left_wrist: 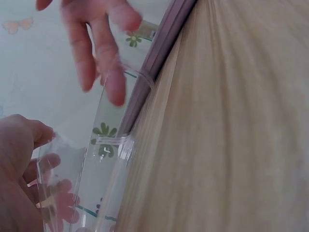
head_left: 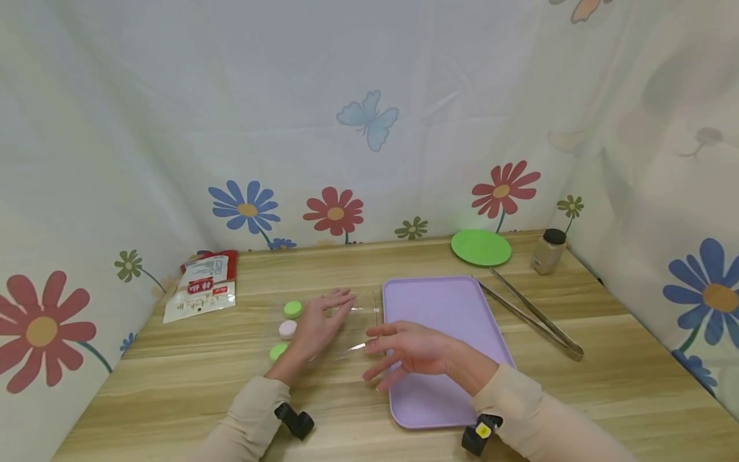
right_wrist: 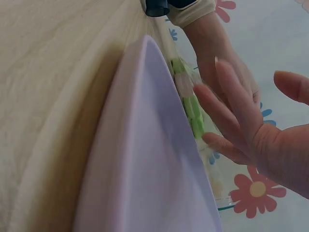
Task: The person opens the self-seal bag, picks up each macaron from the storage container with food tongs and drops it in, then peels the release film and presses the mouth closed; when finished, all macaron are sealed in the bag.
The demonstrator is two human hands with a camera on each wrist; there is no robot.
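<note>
A clear plastic box [head_left: 365, 310] lies on the table with green and pale round macarons [head_left: 287, 330] in its left part. My left hand [head_left: 314, 327] holds it from above, the fingers reaching over its far side; in the left wrist view, some fingers show through the plastic [left_wrist: 104, 169]. My right hand [head_left: 412, 346] hovers over the left edge of a lilac tray [head_left: 439, 401], fingers spread and pointing toward the box, with nothing in it. The right wrist view shows the macarons [right_wrist: 193, 113] behind the tray rim.
Metal tongs [head_left: 534, 317] lie to the right of the tray. Farther back stand a green plate [head_left: 481, 248] and a dark-lidded jar [head_left: 548, 252]. A red and white packet [head_left: 204, 285] lies at the back left. A flower-printed curtain [head_left: 369, 173] borders the table.
</note>
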